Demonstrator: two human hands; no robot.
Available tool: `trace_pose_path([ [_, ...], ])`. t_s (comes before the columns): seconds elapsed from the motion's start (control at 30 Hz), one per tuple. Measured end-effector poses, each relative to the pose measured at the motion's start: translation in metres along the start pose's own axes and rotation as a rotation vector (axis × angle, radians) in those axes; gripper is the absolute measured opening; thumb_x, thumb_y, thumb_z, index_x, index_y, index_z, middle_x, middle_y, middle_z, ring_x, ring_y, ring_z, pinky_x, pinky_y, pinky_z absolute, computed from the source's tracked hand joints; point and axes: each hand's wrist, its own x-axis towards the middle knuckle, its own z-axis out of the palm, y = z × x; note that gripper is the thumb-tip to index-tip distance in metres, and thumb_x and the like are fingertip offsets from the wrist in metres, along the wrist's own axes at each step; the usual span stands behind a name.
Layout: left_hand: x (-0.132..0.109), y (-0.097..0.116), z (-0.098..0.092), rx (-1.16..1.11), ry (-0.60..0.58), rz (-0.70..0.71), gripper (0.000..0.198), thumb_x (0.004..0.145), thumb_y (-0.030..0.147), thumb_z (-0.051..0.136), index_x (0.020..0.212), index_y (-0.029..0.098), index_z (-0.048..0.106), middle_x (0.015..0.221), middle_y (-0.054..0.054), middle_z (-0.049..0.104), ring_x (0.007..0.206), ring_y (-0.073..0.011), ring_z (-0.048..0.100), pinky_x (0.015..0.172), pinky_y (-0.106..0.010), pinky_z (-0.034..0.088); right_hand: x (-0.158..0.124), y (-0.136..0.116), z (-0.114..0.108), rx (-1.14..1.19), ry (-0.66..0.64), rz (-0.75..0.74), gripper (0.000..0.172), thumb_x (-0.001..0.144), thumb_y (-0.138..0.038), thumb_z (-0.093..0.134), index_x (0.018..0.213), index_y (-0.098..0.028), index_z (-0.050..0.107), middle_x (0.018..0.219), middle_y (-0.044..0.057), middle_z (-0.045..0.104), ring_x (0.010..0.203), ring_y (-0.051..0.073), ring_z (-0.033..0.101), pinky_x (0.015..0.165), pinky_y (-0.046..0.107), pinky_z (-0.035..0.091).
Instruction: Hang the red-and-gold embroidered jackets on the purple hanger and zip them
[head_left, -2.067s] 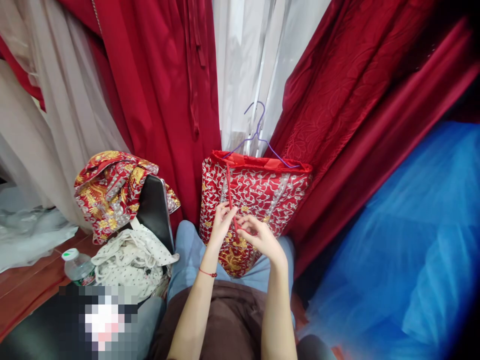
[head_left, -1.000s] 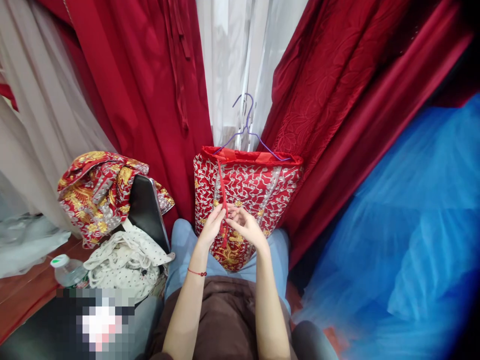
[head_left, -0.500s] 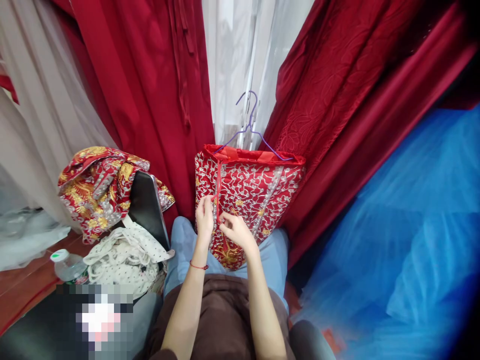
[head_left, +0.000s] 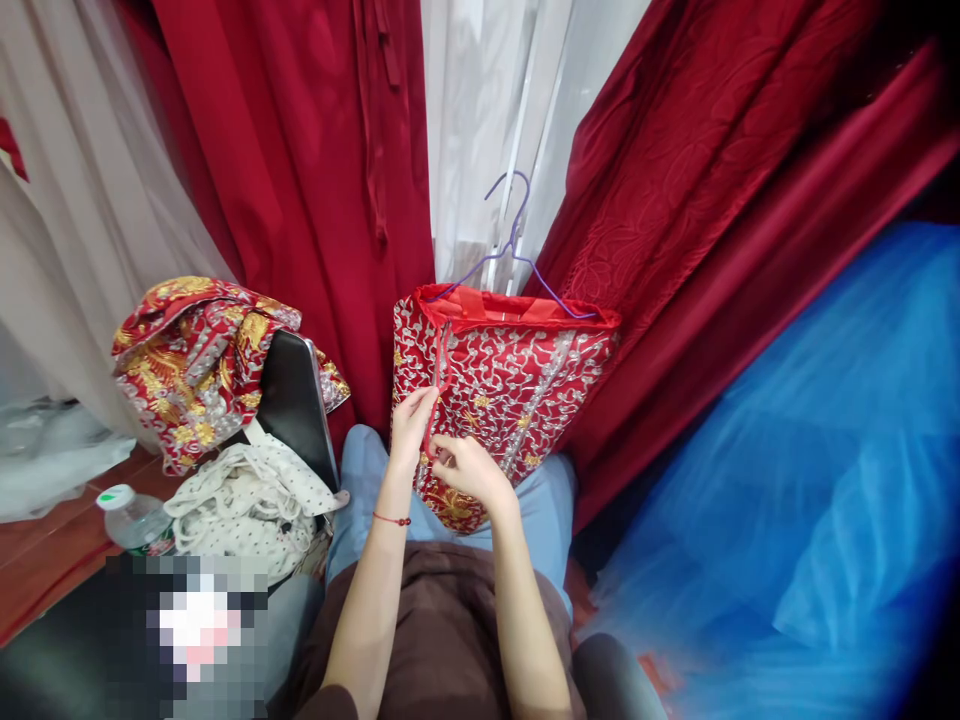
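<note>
A red garment (head_left: 499,385) with silver and gold embroidery lies over my knees, a purple wire hanger (head_left: 512,240) at its red-lined top edge. Down its left part runs a thin red cord (head_left: 443,350). My left hand (head_left: 414,420) pinches this cord at the garment's left side. Just right of it and lower, my right hand (head_left: 463,465) has its fingers curled together at the cord's lower part; the fingertips are small and partly hidden.
On the left, a black chair back (head_left: 296,400) carries another embroidered red and gold cloth (head_left: 195,370). Near it are a dotted white cloth (head_left: 244,510) and a bottle (head_left: 137,520). Red curtains (head_left: 300,150) hang ahead; blue tulle (head_left: 810,450) spreads at the right.
The view has shifted slightly. My left hand has moved a little right and up along the cord, and the cord's upper part now bends differently. Both hands stay close together.
</note>
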Motion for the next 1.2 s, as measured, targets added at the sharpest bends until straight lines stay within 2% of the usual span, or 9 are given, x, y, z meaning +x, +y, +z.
trace_pose_path([
  [0.17, -0.006, 0.013, 0.003, -0.065, 0.043, 0.041, 0.033, 0.075, 0.044, 0.08, 0.091, 0.017, 0.069, 0.066, 0.005, 0.057, 0.054, -0.0058, 0.043, 0.05, -0.019, 0.033, -0.002, 0.011, -0.01, 0.027, 0.483, 0.149, 0.02, 0.088, -0.018, 0.051, 0.102, -0.024, 0.063, 0.094, 0.005, 0.075, 0.074, 0.019, 0.068, 0.074, 0.03, 0.049],
  [0.3, -0.013, 0.009, 0.006, -0.076, -0.048, -0.008, 0.036, 0.076, 0.05, 0.078, 0.083, 0.017, 0.067, 0.059, 0.007, 0.044, 0.049, -0.0042, 0.032, 0.045, -0.018, 0.025, 0.012, 0.01, -0.021, 0.077, 0.809, 0.01, 0.038, 0.093, -0.03, 0.051, 0.129, -0.021, 0.055, 0.131, 0.013, 0.066, 0.112, 0.025, 0.067, 0.097, 0.038, 0.051],
  [0.4, -0.018, 0.004, 0.01, -0.114, -0.127, -0.062, 0.046, 0.075, 0.06, 0.076, 0.074, 0.016, 0.063, 0.054, 0.009, 0.033, 0.047, -0.0043, 0.027, 0.044, -0.019, 0.022, 0.032, 0.003, -0.025, 0.096, 0.733, -0.158, 0.034, 0.097, -0.029, 0.045, 0.128, -0.021, 0.057, 0.135, 0.012, 0.064, 0.125, 0.023, 0.06, 0.107, 0.039, 0.044],
  [0.57, -0.019, 0.001, 0.014, -0.175, -0.111, -0.119, 0.053, 0.066, 0.065, 0.078, 0.08, 0.016, 0.066, 0.054, 0.009, 0.035, 0.046, -0.0041, 0.028, 0.044, -0.019, 0.022, 0.053, -0.006, -0.02, 0.015, 0.411, -0.142, 0.035, 0.104, -0.032, 0.035, 0.096, -0.021, 0.067, 0.081, 0.003, 0.072, 0.08, 0.018, 0.068, 0.101, 0.036, 0.041],
  [0.67, -0.019, 0.001, 0.011, -0.209, -0.081, -0.136, 0.048, 0.065, 0.06, 0.079, 0.075, 0.016, 0.062, 0.053, 0.009, 0.034, 0.045, -0.0032, 0.025, 0.044, -0.019, 0.019, 0.053, -0.008, -0.015, 0.015, 0.376, -0.104, 0.037, 0.105, -0.038, 0.033, 0.104, -0.02, 0.065, 0.065, 0.001, 0.064, 0.071, 0.019, 0.065, 0.1, 0.038, 0.041],
  [0.83, -0.019, 0.0, 0.008, -0.216, -0.032, -0.107, 0.04, 0.071, 0.053, 0.075, 0.071, 0.017, 0.057, 0.058, 0.006, 0.045, 0.048, -0.0041, 0.034, 0.046, -0.018, 0.024, 0.054, -0.005, -0.005, 0.128, 0.536, -0.106, 0.049, 0.102, -0.041, 0.039, 0.144, -0.016, 0.039, 0.109, 0.013, 0.07, 0.103, 0.024, 0.066, 0.102, 0.042, 0.044],
  [0.97, -0.018, -0.001, 0.01, -0.185, -0.103, -0.118, 0.048, 0.071, 0.054, 0.074, 0.06, 0.019, 0.044, 0.053, 0.008, 0.034, 0.046, -0.004, 0.028, 0.046, -0.018, 0.022, 0.065, -0.011, -0.007, 0.017, 0.835, -0.081, 0.053, 0.098, -0.032, 0.039, 0.148, -0.017, 0.032, 0.151, 0.02, 0.043, 0.142, 0.028, 0.039, 0.115, 0.052, 0.029],
  [1.07, -0.018, -0.001, 0.011, -0.177, -0.151, -0.097, 0.049, 0.072, 0.054, 0.072, 0.057, 0.019, 0.04, 0.052, 0.008, 0.031, 0.046, -0.0037, 0.023, 0.046, -0.019, 0.019, 0.071, -0.022, -0.02, -0.129, 0.871, -0.084, 0.045, 0.097, -0.021, 0.034, 0.142, -0.021, 0.041, 0.149, 0.015, 0.048, 0.148, 0.03, 0.028, 0.115, 0.059, 0.022],
  [1.2, -0.019, 0.001, 0.01, -0.18, -0.113, -0.104, 0.045, 0.072, 0.049, 0.07, 0.059, 0.018, 0.041, 0.055, 0.007, 0.036, 0.046, -0.0027, 0.024, 0.045, -0.018, 0.016, 0.076, -0.032, -0.042, -0.212, 0.635, -0.101, 0.039, 0.095, -0.014, 0.03, 0.123, -0.02, 0.057, 0.121, 0.013, 0.067, 0.123, 0.029, 0.056, 0.107, 0.053, 0.035],
])
